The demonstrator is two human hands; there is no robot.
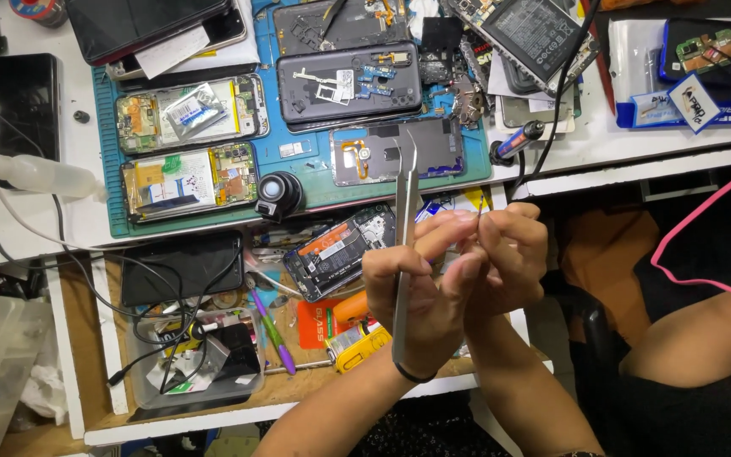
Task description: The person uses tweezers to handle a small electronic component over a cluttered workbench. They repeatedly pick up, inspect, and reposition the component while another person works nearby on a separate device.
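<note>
My left hand [420, 296] grips long silver tweezers [405, 220] that point up and away from me, their tips over the edge of the blue mat. My right hand [509, 258] is pressed against the left, its fingertips pinched together with the left fingertips near the top; whatever lies between them is too small to see. Both hands hover above an opened phone with a black and orange battery [338, 250] that lies in the wooden drawer [95, 338].
A blue work mat [298, 165] carries several opened phones, back covers and a black loupe [278, 193]. A black phone [181, 267], cables, a purple pen and a yellow tool lie in the drawer. A pink cable [704, 220] crosses at right.
</note>
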